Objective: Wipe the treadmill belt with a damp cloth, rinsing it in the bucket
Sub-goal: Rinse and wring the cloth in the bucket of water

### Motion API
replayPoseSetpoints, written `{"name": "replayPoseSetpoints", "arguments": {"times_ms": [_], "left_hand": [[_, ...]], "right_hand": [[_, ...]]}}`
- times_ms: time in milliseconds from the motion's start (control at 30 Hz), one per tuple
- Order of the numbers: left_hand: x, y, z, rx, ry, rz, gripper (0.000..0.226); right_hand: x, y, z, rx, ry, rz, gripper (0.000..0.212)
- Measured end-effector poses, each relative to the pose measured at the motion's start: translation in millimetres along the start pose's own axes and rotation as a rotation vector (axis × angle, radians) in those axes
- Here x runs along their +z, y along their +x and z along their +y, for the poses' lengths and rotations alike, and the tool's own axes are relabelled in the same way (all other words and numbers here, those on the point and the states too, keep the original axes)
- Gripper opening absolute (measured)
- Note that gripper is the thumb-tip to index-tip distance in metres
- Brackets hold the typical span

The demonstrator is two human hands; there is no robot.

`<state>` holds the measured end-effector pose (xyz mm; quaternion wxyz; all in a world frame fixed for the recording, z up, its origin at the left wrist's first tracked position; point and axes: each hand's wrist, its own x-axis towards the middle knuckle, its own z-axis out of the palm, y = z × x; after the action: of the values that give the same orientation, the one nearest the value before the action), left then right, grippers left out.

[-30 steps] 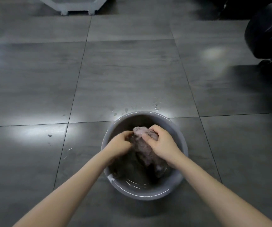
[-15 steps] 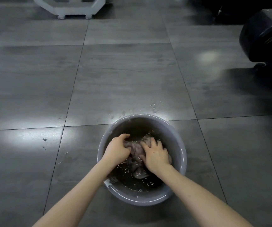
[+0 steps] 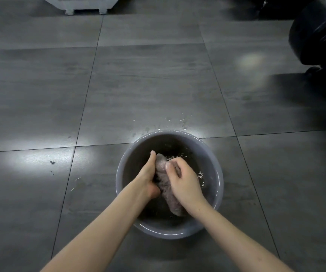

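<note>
A round grey bucket point(image 3: 218, 185) with dark water stands on the tiled floor in front of me. Both my hands are inside it. My left hand point(image 3: 148, 177) grips the left side of a wet, pinkish-grey cloth point(image 3: 164, 181), thumb pointing up. My right hand point(image 3: 185, 183) grips the same cloth from the right, fingers curled over it. The cloth hangs as a bunched roll between the hands, its lower end point(image 3: 175, 210) near the water. Small splashes show beside my right hand.
Water drops point(image 3: 183, 122) lie on the grey floor tiles just beyond the bucket. A dark, bulky machine part point(image 3: 319, 34) stands at the upper right. A pale grey equipment base point(image 3: 85, 4) sits at the top left.
The cloth was held above the water, then pushed down into it, and now both hands have lifted it up again as a long bunched roll. The camera moved closer.
</note>
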<state>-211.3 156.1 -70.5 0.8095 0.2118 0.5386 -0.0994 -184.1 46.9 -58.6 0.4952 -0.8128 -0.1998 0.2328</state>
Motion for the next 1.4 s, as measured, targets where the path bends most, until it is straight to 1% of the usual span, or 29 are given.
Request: {"name": "replayPoseSetpoints", "arguments": {"times_ms": [100,133,200,233,333,433,500,633,667,767,800,833,867,933,967,1000,1033,1067,1100,1133,1233,1300,1333,1367,1400], "left_hand": [[-2.4,5.1,-8.1,0.114,-0.035,0.046,0.059],[-2.9,6.5,-10.2,0.171,-0.038,0.062,0.052],[-2.5,6.7,-12.9,0.3,0.003,0.121,0.028],[-1.6,4.9,-12.4,0.36,0.052,0.173,0.02],[-0.1,4.9,-11.6,0.52,0.22,0.279,0.012],[1.2,4.6,-15.2,0.661,0.343,0.328,0.011],[1.7,5.3,-17.8,0.716,0.372,0.335,0.016],[0.4,7.3,-22.1,0.719,0.465,0.335,0.012],[-1.3,7.0,-21.6,0.708,0.511,0.32,0.014],[-11.9,5.9,-16.6,0.587,0.653,0.23,0.032],[-15.8,4.9,-14.2,0.539,0.669,0.204,0.04],[-18.9,4.7,-11.7,0.501,0.683,0.195,0.05],[-20.7,4.4,-9.2,0.481,0.709,0.203,0.056],[-24.0,4.3,-5.1,0.478,0.759,0.248,0.058],[-26.0,3.9,-3.7,0.48,0.766,0.265,0.057],[-27.7,4.1,-2.3,0.473,0.768,0.278,0.056],[-29.7,4.4,-1.3,0.451,0.767,0.279,0.055],[-31.5,5.4,-0.9,0.426,0.761,0.269,0.054],[-32.3,6.4,-0.9,0.407,0.748,0.253,0.054],[-31.9,7.6,-1.5,0.39,0.738,0.24,0.054],[-26.7,8.7,1.6,0.329,0.633,0.17,0.058],[-20.9,7.9,8.2,0.254,0.454,0.057,0.059],[-17.2,6.8,11.1,0.221,0.366,0.005,0.057],[-13.3,5.0,13.7,0.205,0.296,-0.018,0.056],[-10.5,5.2,15.1,0.197,0.245,-0.023,0.058]], "right_hand": [[8.3,-4.3,2.8,-0.028,-0.29,0.042,0.038],[11.0,-4.1,4.0,-0.023,-0.367,0.072,0.045],[14.6,-2.5,7.9,-0.027,-0.45,0.11,0.054],[16.0,-1.6,10.0,-0.055,-0.468,0.123,0.053],[18.6,1.4,14.2,-0.146,-0.51,0.166,0.04],[20.0,2.8,16.7,-0.207,-0.516,0.207,0.032],[19.5,4.3,18.1,-0.213,-0.538,0.188,0.033],[18.2,9.7,23.4,-0.195,-0.646,0.047,0.033],[15.2,12.7,25.1,-0.195,-0.675,0.012,0.033],[0.7,28.0,36.3,-0.128,-0.701,-0.056,0.033],[-2.1,32.7,40.9,-0.067,-0.762,-0.095,0.043],[-2.4,36.4,44.6,-0.017,-0.848,-0.164,0.058],[0.7,38.4,48.7,-0.013,-0.935,-0.252,0.072],[12.8,34.8,57.0,-0.145,-1.097,-0.439,0.091],[17.4,32.4,61.4,-0.222,-1.158,-0.509,0.094],[19.0,31.9,65.5,-0.252,-1.191,-0.527,0.094],[18.1,32.3,67.5,-0.223,-1.199,-0.491,0.091],[15.7,32.1,67.4,-0.153,-1.176,-0.429,0.087],[14.5,32.0,66.4,-0.075,-1.102,-0.382,0.084],[14.1,31.7,64.2,-0.003,-0.95,-0.359,0.082],[11.0,25.1,47.4,0.113,-0.186,-0.311,0.076],[5.9,16.5,31.3,0.134,0.201,-0.339,0.074],[4.6,12.9,26.1,0.128,0.31,-0.359,0.069],[4.7,9.9,20.8,0.096,0.337,-0.364,0.063],[5.8,7.5,15.6,0.045,0.283,-0.34,0.053]]}}
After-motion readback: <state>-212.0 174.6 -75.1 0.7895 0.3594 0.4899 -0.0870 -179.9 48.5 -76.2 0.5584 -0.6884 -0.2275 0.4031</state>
